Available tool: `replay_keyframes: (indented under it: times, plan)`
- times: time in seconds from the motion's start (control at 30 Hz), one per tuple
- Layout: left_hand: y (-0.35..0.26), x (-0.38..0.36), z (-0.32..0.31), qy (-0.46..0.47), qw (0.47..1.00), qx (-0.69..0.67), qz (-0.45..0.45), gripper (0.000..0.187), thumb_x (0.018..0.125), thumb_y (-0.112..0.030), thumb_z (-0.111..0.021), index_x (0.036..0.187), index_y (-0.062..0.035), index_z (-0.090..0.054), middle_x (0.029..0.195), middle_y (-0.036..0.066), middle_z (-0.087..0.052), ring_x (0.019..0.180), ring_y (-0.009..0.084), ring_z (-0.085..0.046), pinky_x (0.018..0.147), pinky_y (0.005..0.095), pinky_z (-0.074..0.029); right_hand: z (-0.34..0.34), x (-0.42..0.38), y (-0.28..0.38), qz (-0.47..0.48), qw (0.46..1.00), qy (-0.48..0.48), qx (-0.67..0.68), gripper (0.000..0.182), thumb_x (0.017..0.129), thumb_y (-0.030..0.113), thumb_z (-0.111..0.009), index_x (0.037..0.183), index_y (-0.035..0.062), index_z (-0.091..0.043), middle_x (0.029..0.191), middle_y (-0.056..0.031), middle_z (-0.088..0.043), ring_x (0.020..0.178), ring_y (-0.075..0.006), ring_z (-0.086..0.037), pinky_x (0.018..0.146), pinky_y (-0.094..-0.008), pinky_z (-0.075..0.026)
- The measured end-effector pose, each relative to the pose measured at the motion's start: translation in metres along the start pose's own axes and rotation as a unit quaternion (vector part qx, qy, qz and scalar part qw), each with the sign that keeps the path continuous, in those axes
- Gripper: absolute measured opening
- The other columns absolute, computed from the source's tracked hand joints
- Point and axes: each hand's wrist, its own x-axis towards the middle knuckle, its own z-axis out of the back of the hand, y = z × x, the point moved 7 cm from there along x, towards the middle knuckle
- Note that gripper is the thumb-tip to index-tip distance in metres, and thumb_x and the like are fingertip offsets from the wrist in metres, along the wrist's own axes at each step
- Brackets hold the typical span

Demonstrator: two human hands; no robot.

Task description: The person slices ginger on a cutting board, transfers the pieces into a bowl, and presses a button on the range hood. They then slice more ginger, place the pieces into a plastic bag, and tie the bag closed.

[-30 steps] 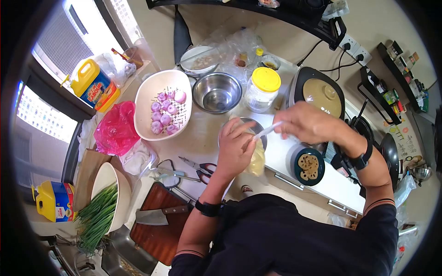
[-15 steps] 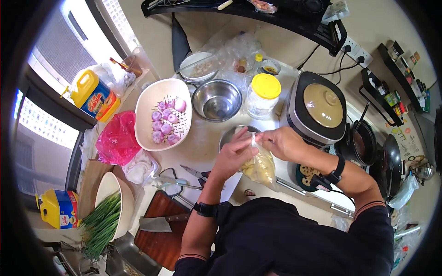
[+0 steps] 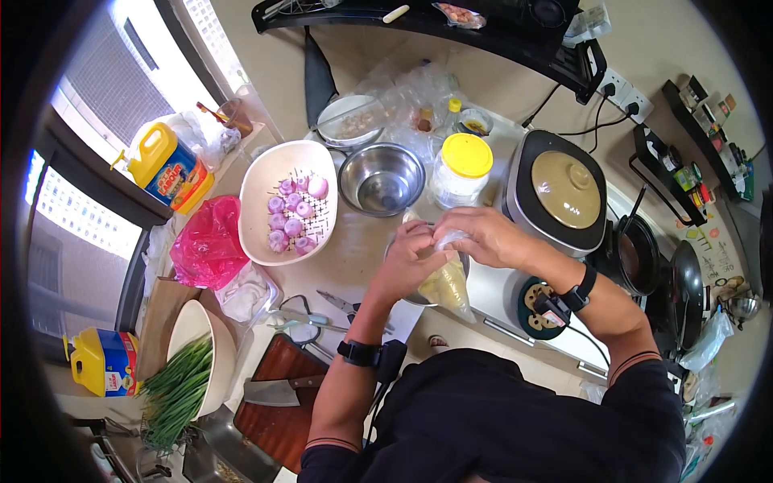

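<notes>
A clear plastic bag [image 3: 448, 290] with pale yellow pieces inside hangs at the counter's front edge, partly over a metal bowl that my hands and the bag mostly hide. My left hand [image 3: 409, 259] has its fingers closed on the left side of the bag's top. On the other side, my right hand [image 3: 481, 235] pinches the gathered plastic of the bag's neck. Both hands nearly touch. Behind them stand an empty steel bowl [image 3: 382, 179] and a clear jar with a yellow lid [image 3: 467, 156].
Left of the steel bowl, a white basket [image 3: 251, 211] holds peeled onions. A cleaver [image 3: 272, 392] lies on a brown cutting board [image 3: 278, 427], near green onions [image 3: 181, 390] in a cream tub. At right are a cooker [image 3: 555, 189] and a plate of sliced lotus root [image 3: 527, 304].
My right hand has moved left and in over the bag's top, closer to my left hand. The bag hangs slightly further left and looks narrower.
</notes>
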Motion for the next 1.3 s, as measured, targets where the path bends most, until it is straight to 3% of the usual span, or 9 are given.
replay_keyframes:
  times: [0.37,0.57,0.67,0.77,0.83,0.93,1.17,1.27,1.3]
  plan:
    - [0.005,-0.002,-0.007,-0.010,0.998,0.057,0.009,0.026,0.086,-0.013,-0.069,0.111,-0.0043,-0.069,0.119,0.012,-0.065,0.121,0.0306,-0.051,0.107,0.0406,-0.037,-0.011,0.001,-0.014,-0.067,0.997,-0.002,0.047,0.021,0.090,0.006,-0.061,0.111,0.0029,-0.059,0.104,-0.0190,-0.063,0.100,-0.0410,-0.063,0.085,-0.0459,-0.051]
    - [0.022,-0.007,-0.013,-0.118,0.992,0.024,-0.037,0.029,0.089,-0.007,-0.060,0.118,-0.0022,-0.058,0.104,0.017,-0.062,0.107,0.0350,-0.056,0.094,0.0424,-0.044,-0.025,0.001,-0.024,-0.122,0.989,0.002,0.085,0.020,0.094,0.013,-0.058,0.112,0.0045,-0.056,0.093,-0.0205,-0.067,0.091,-0.0443,-0.065,0.080,-0.0484,-0.052]
    - [0.023,-0.012,-0.018,-0.107,0.987,0.124,0.011,0.024,0.091,-0.007,-0.058,0.113,-0.0005,-0.055,0.097,0.018,-0.059,0.092,0.0369,-0.058,0.084,0.0438,-0.046,-0.032,-0.001,-0.037,-0.115,0.990,-0.064,0.059,0.022,0.095,0.017,-0.061,0.112,0.0033,-0.057,0.083,-0.0162,-0.068,0.078,-0.0360,-0.069,0.070,-0.0439,-0.054]
    - [0.018,-0.016,-0.020,-0.132,0.976,0.169,-0.023,0.020,0.090,-0.006,-0.058,0.108,0.0011,-0.053,0.101,0.025,-0.059,0.096,0.0462,-0.056,0.087,0.0514,-0.045,-0.037,-0.005,-0.052,-0.227,0.957,-0.050,0.176,0.022,0.094,0.018,-0.066,0.111,0.0054,-0.058,0.079,-0.0095,-0.068,0.068,-0.0208,-0.068,0.059,-0.0340,-0.053]
    - [0.021,-0.017,-0.014,-0.181,0.978,0.095,-0.030,0.018,0.090,-0.003,-0.058,0.108,0.0000,-0.058,0.096,0.022,-0.062,0.091,0.0432,-0.059,0.083,0.0478,-0.048,-0.050,-0.013,-0.063,-0.379,0.798,-0.004,0.468,0.022,0.093,0.018,-0.070,0.109,0.0076,-0.061,0.080,-0.0039,-0.067,0.064,-0.0085,-0.061,0.053,-0.0228,-0.048]
    - [0.023,-0.020,-0.010,-0.266,0.963,0.051,-0.005,0.015,0.092,-0.001,-0.058,0.107,-0.0010,-0.062,0.092,0.018,-0.064,0.085,0.0382,-0.062,0.079,0.0438,-0.050,-0.057,-0.015,-0.071,-0.454,0.736,-0.024,0.501,0.021,0.092,0.021,-0.072,0.107,0.0087,-0.063,0.080,-0.0023,-0.065,0.061,-0.0077,-0.058,0.051,-0.0190,-0.043]
    - [0.029,-0.028,-0.010,-0.294,0.955,-0.013,0.038,0.012,0.096,-0.004,-0.058,0.105,0.0003,-0.064,0.092,0.016,-0.066,0.081,0.0286,-0.065,0.073,0.0365,-0.051,-0.068,-0.020,-0.077,-0.445,0.735,0.046,0.509,0.026,0.091,0.029,-0.075,0.105,0.0087,-0.066,0.082,-0.0011,-0.064,0.061,-0.0054,-0.055,0.049,-0.0172,-0.040]
    - [0.038,-0.026,-0.012,-0.276,0.960,-0.010,0.045,0.017,0.101,-0.005,-0.053,0.113,0.0019,-0.062,0.096,0.007,-0.068,0.087,0.0116,-0.063,0.077,0.0279,-0.050,-0.070,-0.023,-0.077,-0.461,0.748,0.082,0.470,0.025,0.090,0.027,-0.076,0.104,0.0085,-0.067,0.086,-0.0040,-0.065,0.068,-0.0129,-0.060,0.055,-0.0231,-0.045]
    - [0.040,-0.027,-0.011,-0.280,0.959,0.015,0.042,0.016,0.100,-0.006,-0.055,0.111,0.0013,-0.064,0.093,0.006,-0.068,0.085,0.0105,-0.062,0.075,0.0273,-0.050,-0.044,-0.014,-0.071,-0.358,0.906,-0.024,0.225,0.022,0.089,0.024,-0.074,0.103,0.0085,-0.068,0.089,-0.0069,-0.065,0.074,-0.0189,-0.062,0.061,-0.0280,-0.048]
